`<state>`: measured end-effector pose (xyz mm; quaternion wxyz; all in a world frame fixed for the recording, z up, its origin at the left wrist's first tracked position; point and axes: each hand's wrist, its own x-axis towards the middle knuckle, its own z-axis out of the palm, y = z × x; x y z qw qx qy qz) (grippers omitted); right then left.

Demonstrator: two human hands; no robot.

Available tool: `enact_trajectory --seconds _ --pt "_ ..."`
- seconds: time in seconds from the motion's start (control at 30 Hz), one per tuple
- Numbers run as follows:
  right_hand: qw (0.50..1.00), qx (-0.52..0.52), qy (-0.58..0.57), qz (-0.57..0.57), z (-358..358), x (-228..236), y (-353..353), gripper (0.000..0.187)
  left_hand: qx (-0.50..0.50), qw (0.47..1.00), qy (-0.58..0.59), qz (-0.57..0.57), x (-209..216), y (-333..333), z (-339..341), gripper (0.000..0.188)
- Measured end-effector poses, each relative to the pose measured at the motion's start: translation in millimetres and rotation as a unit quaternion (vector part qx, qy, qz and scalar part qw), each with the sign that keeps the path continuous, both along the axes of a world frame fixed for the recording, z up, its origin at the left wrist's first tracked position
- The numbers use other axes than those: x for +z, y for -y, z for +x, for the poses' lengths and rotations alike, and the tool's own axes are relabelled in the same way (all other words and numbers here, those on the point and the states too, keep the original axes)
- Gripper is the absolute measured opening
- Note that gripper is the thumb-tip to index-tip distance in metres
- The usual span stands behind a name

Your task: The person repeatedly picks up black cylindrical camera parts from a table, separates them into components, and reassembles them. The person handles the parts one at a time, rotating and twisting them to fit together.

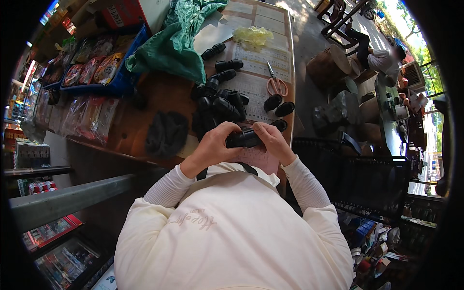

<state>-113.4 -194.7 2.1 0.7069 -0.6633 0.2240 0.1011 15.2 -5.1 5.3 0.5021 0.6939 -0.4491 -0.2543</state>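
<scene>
Close to the table's near edge, my left hand (215, 147) and my right hand (273, 141) grip opposite ends of a black plastic pipe fitting (243, 139). Both sets of fingers are closed round it and cover its ends. Just beyond my left hand lies a heap of similar black fittings (227, 107), some overlapping. Several more loose fittings (272, 102) sit to the right, past my right hand. Scissors (276, 84) with orange-pink handles rest on the printed sheets (251, 63), blades pointing away from me.
Left of the heap is a dark crumpled cloth (167, 134). Farther off are a green plastic sack (176, 46), a crumpled yellow bag (253, 37) and a blue crate (126, 88) of packets. A black plastic crate (369, 186) stands right. Another person (382, 60) sits at far right.
</scene>
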Motion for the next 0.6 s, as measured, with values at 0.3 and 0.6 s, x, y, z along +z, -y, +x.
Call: enact_trajectory --seconds 0.3,0.6 --pt "0.991 -0.068 0.113 0.003 -1 20 -24 0.049 -0.005 1.0 -0.018 0.011 1 -4 3 0.044" --pt "0.991 0.01 0.127 -0.039 -3 12 -14 0.039 -0.037 0.993 -0.106 0.033 1 -7 3 0.035"
